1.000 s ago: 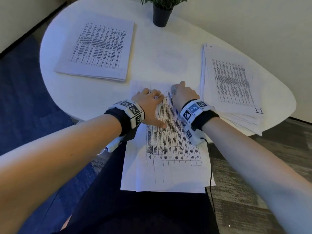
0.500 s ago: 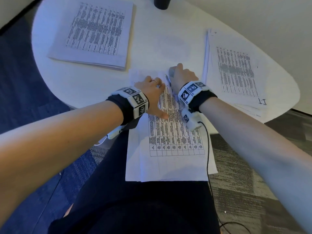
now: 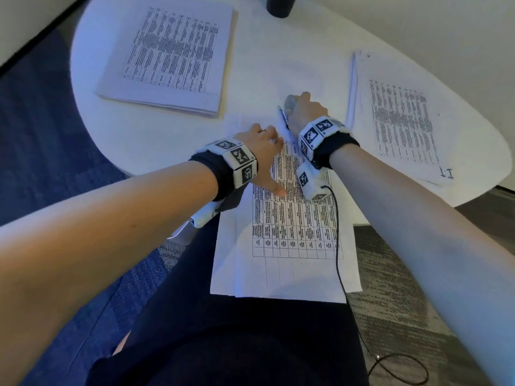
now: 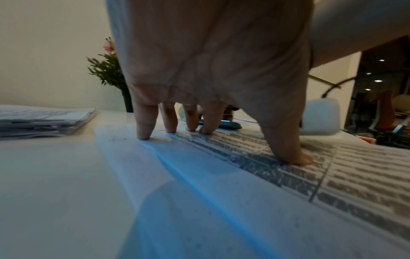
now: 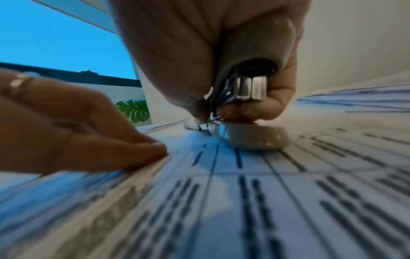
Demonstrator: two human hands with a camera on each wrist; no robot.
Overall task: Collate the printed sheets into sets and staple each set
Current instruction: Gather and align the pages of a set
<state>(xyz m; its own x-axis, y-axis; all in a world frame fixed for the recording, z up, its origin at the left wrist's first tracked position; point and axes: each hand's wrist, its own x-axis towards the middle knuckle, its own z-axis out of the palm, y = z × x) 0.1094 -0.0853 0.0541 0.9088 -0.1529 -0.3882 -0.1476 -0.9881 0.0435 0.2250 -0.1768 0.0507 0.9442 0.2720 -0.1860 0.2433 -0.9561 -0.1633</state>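
White oval table (image 3: pixel 156 140), wall behind, blue carpet to the left. Printed set (image 3: pixel 289 232) lying with long axis running from table centre toward lap, near end hanging off the edge. Left hand (image 3: pixel 264 151), fingers straight, pressing its top. Right hand (image 3: pixel 305 111) clasped round stapler (image 5: pixel 246 98) at the far corner. Stacks (image 3: pixel 172 57) (image 3: pixel 401 121) at either side.

Right hand (image 3: pixel 305 111) slightly farther forward

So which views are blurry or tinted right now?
Head view: sharp, dim, wide-angle bend in the table. Left wrist: sheets soft and blue-tinted beneath the left hand. Right wrist: near print smeared; stapler in the right hand sharper, glinting.
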